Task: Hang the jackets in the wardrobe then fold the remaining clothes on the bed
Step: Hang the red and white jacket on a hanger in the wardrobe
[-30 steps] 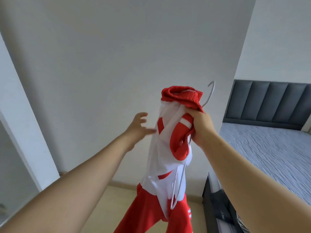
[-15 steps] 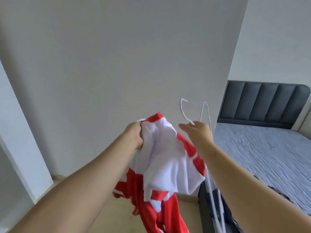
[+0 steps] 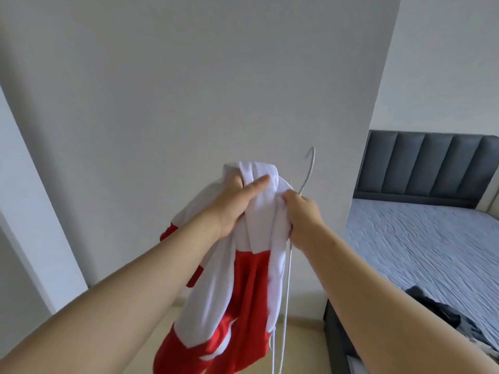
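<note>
Fingers (image 3: 256,184) of the left hand (image 3: 229,209): closed into the bunched white top of the jacket (image 3: 251,287). One lies straight across the front of the cloth and the rest are tucked behind it.
Right-hand fingers (image 3: 290,198): curled tight on the right hand (image 3: 303,220), clamping the neck of the hanger (image 3: 310,168) together with the jacket's right edge.
Hands: close together and level, both raised in front of the person, with bare forearms reaching up from the lower corners.
Hanger: thin white wire. Its hook rises above the right hand and leans right, open end at the top. Its lower wires drop from under that hand along the jacket's right side to the bottom edge.
Jacket: held in the air between the two hands. It is white above and red below, with red patches at the left side, and it hangs slack in front of the wall (image 3: 189,90) — left of the bed (image 3: 405,252).
Bed: on the right, with a rumpled grey-blue sheet and a dark padded headboard (image 3: 426,166) at the far end.
Dark clothes (image 3: 437,310): a heap on the near part of the bed, partly behind the right forearm.
Floor (image 3: 299,336): pale, showing below the jacket.
White panel (image 3: 32,211): at the left edge — cannot tell what it belongs to.
</note>
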Tool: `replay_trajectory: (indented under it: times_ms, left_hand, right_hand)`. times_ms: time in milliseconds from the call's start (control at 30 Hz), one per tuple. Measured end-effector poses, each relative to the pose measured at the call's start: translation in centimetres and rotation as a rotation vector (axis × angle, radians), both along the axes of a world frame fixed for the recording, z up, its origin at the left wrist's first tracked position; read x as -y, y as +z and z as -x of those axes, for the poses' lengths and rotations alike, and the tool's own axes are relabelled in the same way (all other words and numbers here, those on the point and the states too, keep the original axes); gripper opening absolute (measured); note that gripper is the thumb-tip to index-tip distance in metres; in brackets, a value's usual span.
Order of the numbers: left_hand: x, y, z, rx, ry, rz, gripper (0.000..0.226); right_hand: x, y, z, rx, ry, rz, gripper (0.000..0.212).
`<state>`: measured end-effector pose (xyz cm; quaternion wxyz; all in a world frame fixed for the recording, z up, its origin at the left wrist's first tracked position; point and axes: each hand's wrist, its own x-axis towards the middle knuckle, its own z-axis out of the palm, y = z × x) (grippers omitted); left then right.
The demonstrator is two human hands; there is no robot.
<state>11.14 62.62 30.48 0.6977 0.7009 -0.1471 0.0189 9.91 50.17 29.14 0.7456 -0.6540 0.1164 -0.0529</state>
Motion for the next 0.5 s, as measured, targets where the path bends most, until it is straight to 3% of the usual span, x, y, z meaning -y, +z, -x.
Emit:
replay_trajectory:
  times_ms: [67, 100, 133, 200, 300, 367, 400, 467, 500]
  left_hand:
    - [-0.8, -2.2, 0.6, 0.236, 0.023, -0.466, 0.058]
    - [-1.3, -3.6, 0.9, 0.244, 0.036, -0.605, 0.059]
    - [-1.8, -4.9, 1.3, 0.15, 0.021, -0.619, 0.049]
    - [-3.1, -7.1, 1.5, -0.106, -0.042, -0.49, 0.023]
    - [-4.3, -7.5, 0.9, -0.383, 0.018, -0.186, 0.024]
    - [-4.2, -6.1, 0.4, -0.437, 0.115, 0.113, 0.013]
    - [-4.1, -5.2, -0.1, -0.443, 0.17, 0.198, 0.028]
    - [-3.4, -3.2, -0.9, -0.428, 0.216, 0.312, 0.034]
    - [-2.8, -2.3, -1.3, -0.432, 0.227, 0.359, 0.033]
  right_hand:
    - [-0.3, 0.8, -0.4, 0.028, -0.019, -0.06, 0.019]
    - [-0.5, 1.0, -0.7, 0.049, -0.021, -0.059, 0.02]
    - [-0.6, 1.0, -0.9, 0.068, -0.016, -0.048, 0.021]
    - [-0.7, 0.8, -1.2, 0.084, 0.019, -0.003, 0.022]
    - [0.1, 0.2, -1.6, 0.091, 0.028, 0.222, 0.028]
    - [1.1, -0.5, -1.8, 0.081, -0.032, 0.449, 0.03]
    - [1.3, -0.8, -1.8, 0.104, -0.046, 0.504, 0.026]
    - [1.6, -1.3, -1.3, 0.171, 0.003, 0.459, 0.012]
    - [1.5, -1.4, -1.0, 0.199, 0.061, 0.383, 0.015]
